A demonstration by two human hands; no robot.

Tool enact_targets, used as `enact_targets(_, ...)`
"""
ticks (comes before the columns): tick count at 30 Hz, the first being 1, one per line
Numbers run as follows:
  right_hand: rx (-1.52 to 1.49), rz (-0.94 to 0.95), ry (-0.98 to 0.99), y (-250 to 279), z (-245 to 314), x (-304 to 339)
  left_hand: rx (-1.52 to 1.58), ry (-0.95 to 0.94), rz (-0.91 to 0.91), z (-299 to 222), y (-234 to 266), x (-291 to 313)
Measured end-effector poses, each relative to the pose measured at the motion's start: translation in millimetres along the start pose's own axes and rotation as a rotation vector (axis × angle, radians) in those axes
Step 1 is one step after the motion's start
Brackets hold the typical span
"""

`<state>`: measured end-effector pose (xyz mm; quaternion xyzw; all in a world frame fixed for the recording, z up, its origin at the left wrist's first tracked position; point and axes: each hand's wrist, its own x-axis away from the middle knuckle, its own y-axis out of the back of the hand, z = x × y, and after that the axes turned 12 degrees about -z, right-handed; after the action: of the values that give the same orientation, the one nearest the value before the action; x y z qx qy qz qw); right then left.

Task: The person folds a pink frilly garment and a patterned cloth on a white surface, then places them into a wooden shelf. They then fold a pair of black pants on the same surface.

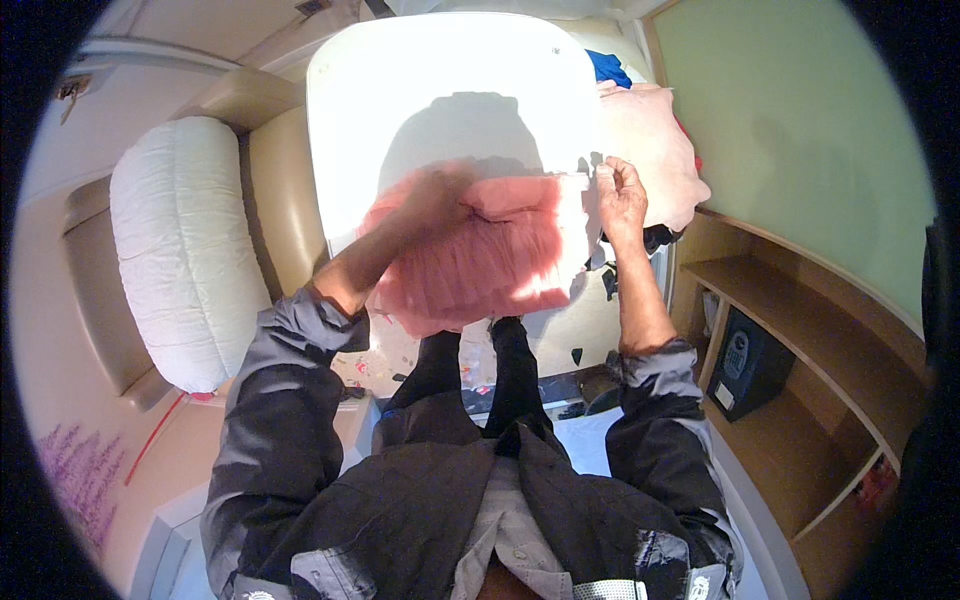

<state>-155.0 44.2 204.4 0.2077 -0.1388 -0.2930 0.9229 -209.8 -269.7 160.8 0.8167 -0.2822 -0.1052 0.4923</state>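
A pink ruffled garment of thin gathered fabric, like a tulle skirt [480, 265], lies over the near part of a white tabletop [450, 60] and hangs past its front edge. My left hand [435, 208] is on the garment's upper left, fingers bent against the folded band, partly lost in shadow. Beyond the garment's upper right corner, at the table's right side, is my right hand [622, 200]. Its thumb and fingertips are pinched together; whatever they hold is too small to make out.
Right of the table lies a pale pink cloth [655, 150], with a blue cloth [607, 68] behind it. A wooden shelf [790, 300] holding a black speaker [745, 365] stands at the right. A white pillow [180, 250] rests on the left beside a beige seat [283, 190].
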Motion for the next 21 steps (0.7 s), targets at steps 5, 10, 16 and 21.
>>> enact_targets(5,-0.184,0.134,0.212,-19.9,16.7,70.7,0.088,0.063,0.122,-13.3,28.8,-21.2)
enact_targets(10,0.185,0.256,0.647,-31.1,26.1,101.4,0.299,0.144,0.14,21.5,43.2,-18.9)
enact_targets(16,0.344,0.302,0.685,-36.8,-3.2,91.3,0.267,0.247,0.169,81.7,52.2,-2.7)
enact_targets(21,0.39,0.355,0.554,-35.5,0.7,89.3,0.225,0.441,0.302,94.2,81.9,12.9)
